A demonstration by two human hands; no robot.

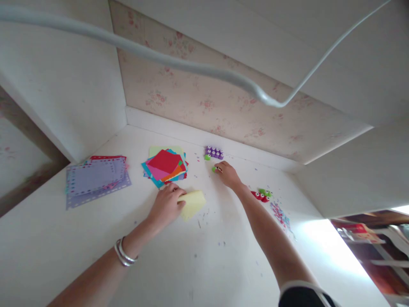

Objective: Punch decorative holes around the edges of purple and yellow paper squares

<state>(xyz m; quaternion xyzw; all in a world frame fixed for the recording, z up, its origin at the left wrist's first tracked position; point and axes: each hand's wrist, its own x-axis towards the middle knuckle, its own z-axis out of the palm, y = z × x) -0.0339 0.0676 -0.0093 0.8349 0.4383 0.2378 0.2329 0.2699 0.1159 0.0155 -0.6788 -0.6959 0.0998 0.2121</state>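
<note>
My left hand [171, 204] is closed on a pale yellow sheet of paper [194, 202], pinching its left edge above the white table. My right hand [227, 174] has its fingers closed around a small green paper punch [214, 169] with a white round top, partly hidden by the fingertips. Just beyond it stand purple paper punches [214, 152] in two rows, with another green punch [207, 157] at their front left corner. Behind my left hand lies a loose stack of coloured paper [164, 162], red on top.
Lilac sheets with punched edges [96, 177] lie at the left. On the right are red punches [261, 196], green punches [265, 192] and a heap of paper confetti [280, 215]. A white cable [179, 64] crosses the upper view. Scraps dot the white table [204, 264].
</note>
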